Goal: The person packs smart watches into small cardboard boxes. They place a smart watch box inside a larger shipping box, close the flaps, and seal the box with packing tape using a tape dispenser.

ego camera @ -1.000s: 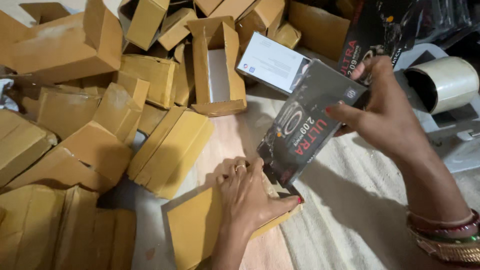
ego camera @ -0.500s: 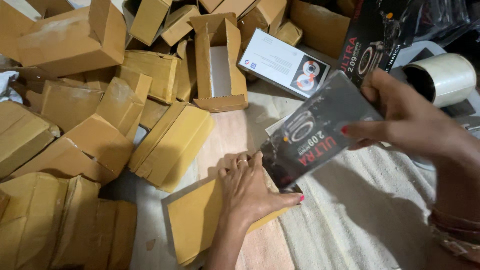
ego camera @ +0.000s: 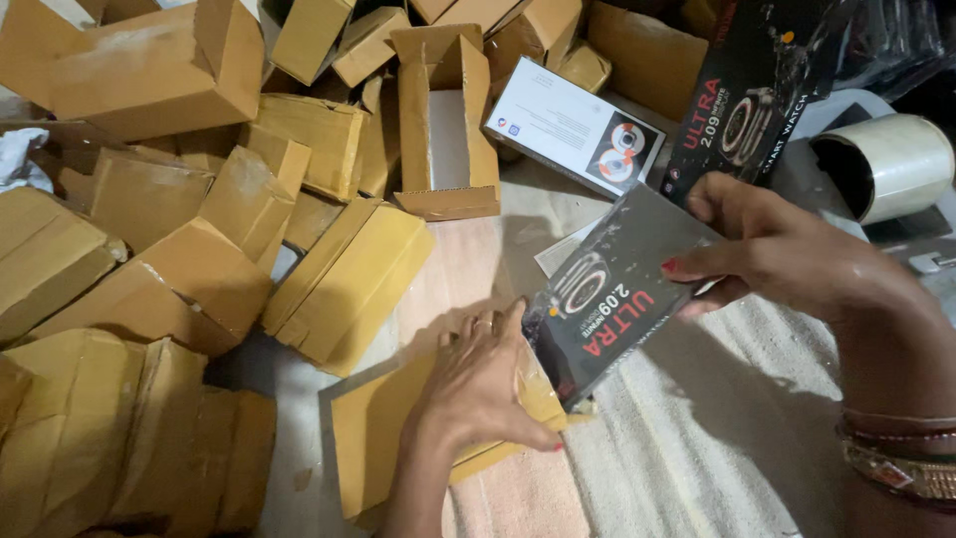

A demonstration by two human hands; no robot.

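Note:
My left hand (ego camera: 480, 384) presses flat on an open brown cardboard box (ego camera: 373, 438) lying on the floor in front of me, fingers at its open end. My right hand (ego camera: 787, 254) grips a black product box (ego camera: 607, 299) with a watch picture, tilted, its lower end at the cardboard box's opening beside my left fingers. Bangles ring my right wrist.
Several brown cardboard boxes (ego camera: 339, 274) are piled left and behind. An open upright carton (ego camera: 443, 130), a white product box (ego camera: 568, 125), another black watch box (ego camera: 747, 95) and a tape roll (ego camera: 891, 164) lie behind. A pale woven mat (ego camera: 717, 448) is at the right.
My right hand has swung the black product box down and flatter, bringing its lower end to the cardboard box's opening. My left hand stays pressed on the cardboard box.

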